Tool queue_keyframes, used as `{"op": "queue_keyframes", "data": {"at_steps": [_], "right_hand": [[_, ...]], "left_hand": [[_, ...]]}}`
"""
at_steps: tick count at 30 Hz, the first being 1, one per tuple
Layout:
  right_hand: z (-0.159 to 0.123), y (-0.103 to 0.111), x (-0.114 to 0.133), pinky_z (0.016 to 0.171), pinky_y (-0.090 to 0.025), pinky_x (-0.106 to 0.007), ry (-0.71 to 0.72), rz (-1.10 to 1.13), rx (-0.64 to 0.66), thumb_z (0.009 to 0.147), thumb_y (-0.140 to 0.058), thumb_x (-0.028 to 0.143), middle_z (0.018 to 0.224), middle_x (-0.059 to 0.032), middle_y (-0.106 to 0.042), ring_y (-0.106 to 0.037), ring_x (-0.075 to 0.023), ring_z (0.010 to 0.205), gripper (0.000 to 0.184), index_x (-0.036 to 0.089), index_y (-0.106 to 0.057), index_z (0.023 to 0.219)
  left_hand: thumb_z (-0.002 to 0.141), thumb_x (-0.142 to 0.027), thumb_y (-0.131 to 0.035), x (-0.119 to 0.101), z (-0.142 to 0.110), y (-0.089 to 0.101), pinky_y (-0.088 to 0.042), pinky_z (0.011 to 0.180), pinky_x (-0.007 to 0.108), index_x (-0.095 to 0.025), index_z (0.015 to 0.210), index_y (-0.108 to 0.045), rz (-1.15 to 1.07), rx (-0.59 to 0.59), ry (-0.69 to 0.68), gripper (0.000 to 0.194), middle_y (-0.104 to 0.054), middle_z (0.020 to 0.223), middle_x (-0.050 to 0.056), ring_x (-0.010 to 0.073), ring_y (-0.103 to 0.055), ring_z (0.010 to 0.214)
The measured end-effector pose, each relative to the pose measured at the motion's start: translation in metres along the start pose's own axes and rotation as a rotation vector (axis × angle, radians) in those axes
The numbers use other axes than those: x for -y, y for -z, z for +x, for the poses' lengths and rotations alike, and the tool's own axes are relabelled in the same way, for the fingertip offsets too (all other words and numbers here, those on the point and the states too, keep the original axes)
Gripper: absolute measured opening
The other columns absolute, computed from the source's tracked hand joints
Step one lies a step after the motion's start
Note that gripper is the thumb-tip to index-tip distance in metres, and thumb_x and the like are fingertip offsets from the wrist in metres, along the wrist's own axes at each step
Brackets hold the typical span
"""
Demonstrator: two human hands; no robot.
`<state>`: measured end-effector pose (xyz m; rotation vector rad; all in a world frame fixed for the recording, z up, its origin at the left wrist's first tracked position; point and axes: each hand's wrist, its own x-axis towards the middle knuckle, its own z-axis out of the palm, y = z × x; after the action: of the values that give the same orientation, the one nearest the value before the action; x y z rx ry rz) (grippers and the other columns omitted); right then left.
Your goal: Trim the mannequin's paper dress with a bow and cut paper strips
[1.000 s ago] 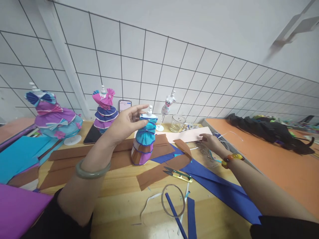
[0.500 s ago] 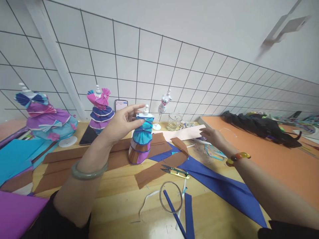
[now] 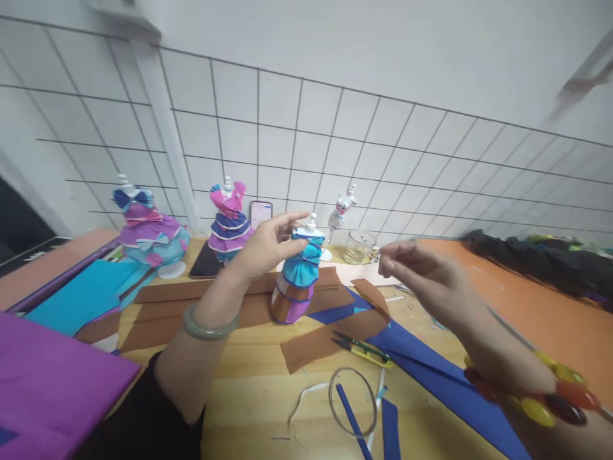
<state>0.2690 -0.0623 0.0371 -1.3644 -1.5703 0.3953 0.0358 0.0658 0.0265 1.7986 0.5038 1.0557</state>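
My left hand (image 3: 268, 246) holds a miniature dress form (image 3: 301, 271) upright, its thumb at the chest and fingers behind the neck. The form wears a dress with a bright blue ruffled top and a skirt of brown, purple and white panels. To the right, my right hand (image 3: 421, 271) is raised in front of the glass jar (image 3: 359, 248) with thumb and fingertips together. Anything pinched there is too small to make out. Brown crepe strips (image 3: 306, 350) lie around the form's base, and thread snips (image 3: 364, 350) rest in front of it.
Two dressed forms stand at the left, one in purple and light blue (image 3: 153, 233), one in pink and navy (image 3: 230, 223). A bare patterned form (image 3: 341, 207) and a phone (image 3: 261, 212) are behind. Blue fabric (image 3: 431, 370), a wire ring (image 3: 353, 402) and purple sheet (image 3: 52, 377) lie in front.
My right hand has lifted off the small items by the white strip and come nearer, fingertips now pinched. The left hand keeps its hold. The view has turned left.
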Motion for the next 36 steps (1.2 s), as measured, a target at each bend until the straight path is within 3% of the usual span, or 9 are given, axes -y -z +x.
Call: {"op": "queue_keyframes", "data": {"at_steps": [3, 6, 9, 16, 20, 24, 28, 36], "right_hand": [[-0.002, -0.025, 0.017, 0.059, -0.054, -0.028, 0.129, -0.005, 0.022, 0.073, -0.068, 0.034, 0.078, -0.0027, -0.067, -0.063, -0.0161, 0.069, 0.014, 0.023, -0.066, 0.083], [0.001, -0.044, 0.029, 0.062, -0.053, -0.03, 0.314, -0.11, 0.042, 0.078, -0.063, 0.029, 0.078, -0.0022, -0.068, -0.063, -0.0165, 0.072, 0.005, 0.025, -0.066, 0.079], [0.009, -0.055, 0.033, 0.062, -0.05, -0.028, 0.443, -0.193, 0.078, 0.082, -0.058, 0.026, 0.073, -0.0009, -0.066, -0.061, -0.0145, 0.069, 0.008, 0.024, -0.064, 0.076], [0.022, -0.068, 0.02, 0.065, -0.05, -0.03, 0.445, -0.224, 0.036, 0.085, -0.053, 0.028, 0.081, -0.0033, -0.067, -0.062, -0.0161, 0.074, 0.011, 0.023, -0.063, 0.085], [0.024, -0.074, 0.014, 0.064, -0.053, -0.031, 0.441, -0.179, -0.075, 0.082, -0.059, 0.027, 0.084, -0.0035, -0.069, -0.064, -0.0164, 0.074, 0.011, 0.022, -0.064, 0.089], [0.024, -0.072, 0.011, 0.065, -0.052, -0.033, 0.477, -0.258, -0.178, 0.083, -0.058, 0.027, 0.082, -0.0036, -0.068, -0.063, -0.0174, 0.073, 0.008, 0.023, -0.064, 0.086], [0.024, -0.068, 0.004, 0.06, -0.05, -0.029, 0.424, -0.334, -0.209, 0.084, -0.056, 0.028, 0.074, -0.0026, -0.067, -0.062, -0.0156, 0.065, 0.011, 0.022, -0.063, 0.081], [0.023, -0.081, 0.004, 0.067, -0.05, -0.029, 0.605, -0.42, -0.275, 0.084, -0.056, 0.021, 0.08, -0.0031, -0.069, -0.065, -0.0162, 0.074, 0.007, 0.021, -0.062, 0.083]], "left_hand": [[0.072, -0.02, -0.062, 0.001, -0.001, 0.0, -0.046, 0.087, 0.032, -0.015, 0.126, -0.049, 0.0, -0.001, -0.006, 0.056, -0.059, 0.114, 0.011, 0.0176, -0.056, 0.1], [0.072, -0.019, -0.062, 0.001, -0.001, 0.0, -0.046, 0.087, 0.035, -0.016, 0.125, -0.05, 0.013, -0.009, -0.01, 0.054, -0.06, 0.111, 0.01, 0.0182, -0.057, 0.099], [0.071, -0.017, -0.062, 0.001, -0.001, 0.0, -0.045, 0.088, 0.036, -0.017, 0.123, -0.052, -0.013, -0.017, -0.013, 0.053, -0.06, 0.112, 0.01, 0.0191, -0.056, 0.102], [0.072, -0.018, -0.062, 0.002, -0.001, -0.001, -0.045, 0.088, 0.036, -0.018, 0.124, -0.051, -0.051, 0.0, -0.012, 0.052, -0.06, 0.113, 0.011, 0.0192, -0.056, 0.102], [0.073, -0.02, -0.062, 0.003, -0.001, -0.001, -0.045, 0.088, 0.037, -0.018, 0.124, -0.051, -0.029, 0.0, -0.015, 0.052, -0.058, 0.117, 0.012, 0.0203, -0.055, 0.105], [0.074, -0.021, -0.062, 0.006, -0.001, 0.0, -0.044, 0.091, 0.039, -0.019, 0.126, -0.049, -0.032, 0.012, -0.007, 0.053, -0.057, 0.117, 0.012, 0.0206, -0.055, 0.106], [0.075, -0.021, -0.062, 0.007, -0.001, 0.0, -0.042, 0.093, 0.04, -0.019, 0.126, -0.049, -0.021, 0.013, -0.006, 0.053, -0.057, 0.117, 0.012, 0.0208, -0.054, 0.107], [0.074, -0.019, -0.062, 0.006, 0.0, 0.0, -0.041, 0.094, 0.04, -0.019, 0.126, -0.049, -0.025, 0.013, -0.007, 0.053, -0.057, 0.118, 0.012, 0.0212, -0.053, 0.107]]}}
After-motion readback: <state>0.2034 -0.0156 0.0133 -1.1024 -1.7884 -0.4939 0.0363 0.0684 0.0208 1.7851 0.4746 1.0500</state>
